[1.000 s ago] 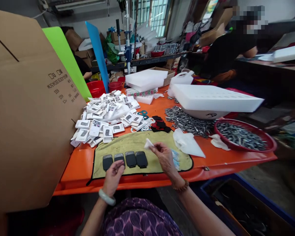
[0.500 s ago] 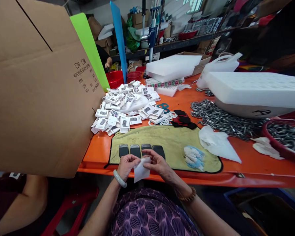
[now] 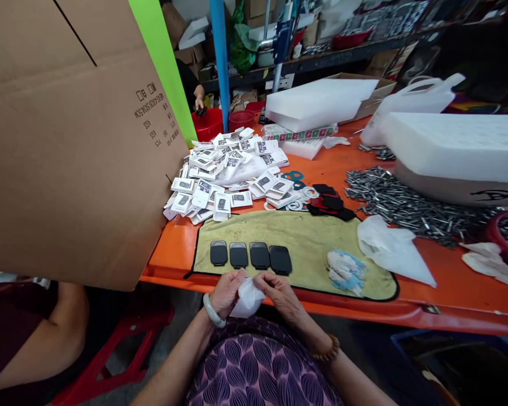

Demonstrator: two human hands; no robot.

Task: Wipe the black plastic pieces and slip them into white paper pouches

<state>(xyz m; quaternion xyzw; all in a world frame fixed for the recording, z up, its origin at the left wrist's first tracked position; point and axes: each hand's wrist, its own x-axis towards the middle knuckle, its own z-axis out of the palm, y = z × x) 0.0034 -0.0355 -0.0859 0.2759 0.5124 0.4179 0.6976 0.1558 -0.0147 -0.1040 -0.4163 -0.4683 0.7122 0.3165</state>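
Note:
My left hand and my right hand meet at the near edge of the orange table, both pinching a small white sheet that is crumpled between them. Just beyond the hands, several black oblong pieces lie in a row on a yellow-green cloth. A blue-white wad rests on the cloth to the right. Behind the cloth lies a heap of small white cards.
A large cardboard flap stands at the left. White foam trays, a spread of metal pins, a red bowl, white bags and black pieces fill the right. Another person's arm is lower left.
My right hand brought the white sheet down from above the cloth to the table's near edge. My left hand left the black pieces and joined it. The sheet is now crumpled.

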